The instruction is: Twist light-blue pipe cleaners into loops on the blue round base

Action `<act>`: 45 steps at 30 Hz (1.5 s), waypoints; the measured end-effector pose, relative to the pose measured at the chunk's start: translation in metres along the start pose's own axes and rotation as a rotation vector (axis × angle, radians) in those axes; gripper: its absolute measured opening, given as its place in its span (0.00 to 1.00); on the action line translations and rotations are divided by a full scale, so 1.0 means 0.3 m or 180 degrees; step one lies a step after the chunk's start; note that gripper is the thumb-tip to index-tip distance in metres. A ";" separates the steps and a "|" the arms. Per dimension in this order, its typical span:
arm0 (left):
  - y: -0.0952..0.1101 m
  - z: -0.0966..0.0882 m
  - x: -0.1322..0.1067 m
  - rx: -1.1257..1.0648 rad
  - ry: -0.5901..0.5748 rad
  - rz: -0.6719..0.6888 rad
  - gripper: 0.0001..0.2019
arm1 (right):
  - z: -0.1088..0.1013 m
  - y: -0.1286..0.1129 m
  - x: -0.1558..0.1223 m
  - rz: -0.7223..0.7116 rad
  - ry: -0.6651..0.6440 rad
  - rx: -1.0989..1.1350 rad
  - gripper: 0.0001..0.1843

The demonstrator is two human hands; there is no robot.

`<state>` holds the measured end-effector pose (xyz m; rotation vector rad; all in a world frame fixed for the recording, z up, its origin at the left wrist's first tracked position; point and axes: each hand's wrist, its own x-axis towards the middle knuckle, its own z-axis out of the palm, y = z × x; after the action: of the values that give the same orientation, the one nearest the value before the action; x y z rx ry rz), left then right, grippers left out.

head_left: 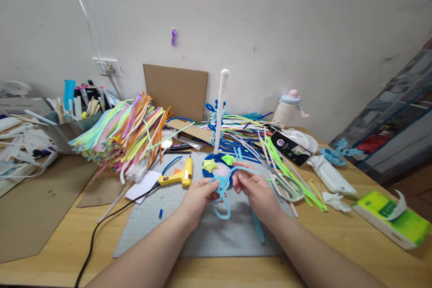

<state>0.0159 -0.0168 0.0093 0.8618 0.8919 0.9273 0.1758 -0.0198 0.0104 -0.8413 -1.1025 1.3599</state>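
Note:
Over the cutting mat, my left hand (202,191) is closed, pinching a looped light blue pipe cleaner shape (222,185). My right hand (253,184) has its fingers curled around a strand at the upper right of that same shape. One loop hangs below my fingertips. Just behind stands a dark blue round base (205,172) with a yellow star (210,166) and a green star (228,159) on it. From it rises a white fuzzy post (221,110) with blue curled pieces beside it. More light blue pipe cleaners (258,228) lie under my right wrist.
A yellow glue gun (178,177) with a black cord lies left on the grey mat (145,234). Scissors (286,186), green pipe cleaners (297,175), a phone (292,147) and a tissue pack (391,218) are on the right. A large pipe cleaner bundle (121,137) sits left.

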 end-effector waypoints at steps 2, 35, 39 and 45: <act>-0.004 -0.003 0.007 0.0171 0.0129 0.0142 0.15 | -0.006 -0.012 0.004 0.0279 0.0021 0.0474 0.13; -0.014 -0.001 0.015 0.0729 0.0557 0.0295 0.10 | 0.014 0.001 -0.023 0.0691 -0.0444 -0.0393 0.13; -0.016 -0.002 0.015 0.0921 0.0514 0.0237 0.10 | 0.014 0.014 -0.025 0.0468 -0.0328 -0.0529 0.12; -0.019 0.005 0.007 0.0791 0.0403 0.0075 0.12 | 0.018 0.037 -0.030 0.0301 -0.0162 -0.0782 0.11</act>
<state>0.0196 -0.0172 0.0042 1.0359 1.1251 0.9109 0.1683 -0.0285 0.0005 -1.0529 -1.3016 1.3469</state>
